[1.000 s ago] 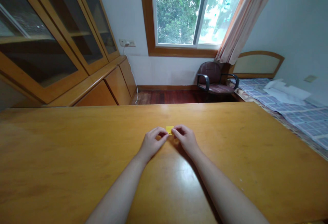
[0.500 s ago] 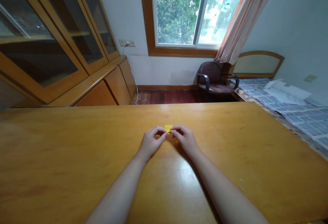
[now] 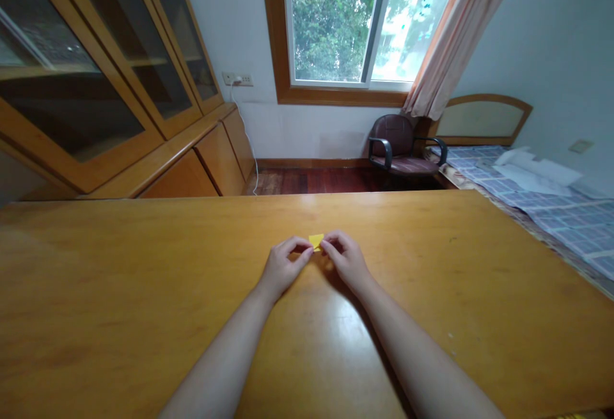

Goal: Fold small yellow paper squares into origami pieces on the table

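Observation:
A small piece of yellow paper (image 3: pixel 316 240) is held between my two hands, just above the wooden table (image 3: pixel 144 291). My left hand (image 3: pixel 286 261) pinches its left side between thumb and fingers. On the other side, my right hand (image 3: pixel 346 256) has thumb and fingers closed on the paper's right edge. The near part of the paper looks folded, though the fingertips cover some of it.
Beyond the table's far edge stand a dark red armchair (image 3: pixel 396 144) and a bed (image 3: pixel 537 195) with papers on it. A glass-doored cabinet (image 3: pixel 158 125) lines the left wall. A white cord (image 3: pixel 245 128) hangs from a socket.
The yellow paper has tilted slightly between the fingers, its right side a little higher. My right hand has shifted very slightly; the left hand is almost still.

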### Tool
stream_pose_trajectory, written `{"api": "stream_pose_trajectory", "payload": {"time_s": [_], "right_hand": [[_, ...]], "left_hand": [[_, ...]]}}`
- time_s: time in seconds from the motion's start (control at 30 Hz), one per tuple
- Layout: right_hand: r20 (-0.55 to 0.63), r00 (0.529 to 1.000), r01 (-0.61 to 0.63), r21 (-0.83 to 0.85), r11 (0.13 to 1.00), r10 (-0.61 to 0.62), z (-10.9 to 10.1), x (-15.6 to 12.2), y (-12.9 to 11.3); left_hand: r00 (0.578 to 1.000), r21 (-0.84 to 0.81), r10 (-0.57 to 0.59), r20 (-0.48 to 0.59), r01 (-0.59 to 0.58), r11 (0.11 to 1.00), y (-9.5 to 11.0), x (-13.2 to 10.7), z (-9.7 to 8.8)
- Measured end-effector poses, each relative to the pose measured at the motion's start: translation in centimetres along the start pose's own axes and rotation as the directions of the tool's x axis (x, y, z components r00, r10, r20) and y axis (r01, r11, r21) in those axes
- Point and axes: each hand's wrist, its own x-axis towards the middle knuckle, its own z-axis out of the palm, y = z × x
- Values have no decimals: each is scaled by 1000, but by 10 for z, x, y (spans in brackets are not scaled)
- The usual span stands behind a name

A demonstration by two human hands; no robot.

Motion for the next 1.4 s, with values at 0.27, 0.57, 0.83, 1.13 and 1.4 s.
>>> {"api": "stream_pose_trajectory", "payload": {"time_s": [0.27, 0.57, 0.83, 1.13, 1.4], "right_hand": [[-15, 1000, 23, -72, 997, -24, -1, 0, -5], [10, 997, 82, -155, 985, -82, 0, -1, -4], [0, 994, 104, -189, 976, -106, 1, -1, -4], [-20, 993, 105, -212, 972, -112, 1, -1, -7], [-19, 994, 105, -214, 971, -112, 0, -1, -7]], "left_hand": [[998, 46, 66, 14, -66, 997, 1, 2, 2], [999, 55, -3, -40, 6, 998, -3, -1, 4], [999, 42, -22, -37, 24, 999, -4, 0, 6], [999, 23, -29, -29, 30, 999, -4, -1, 6], [999, -110, -44, 16, 46, 993, -2, -1, 2]]}}
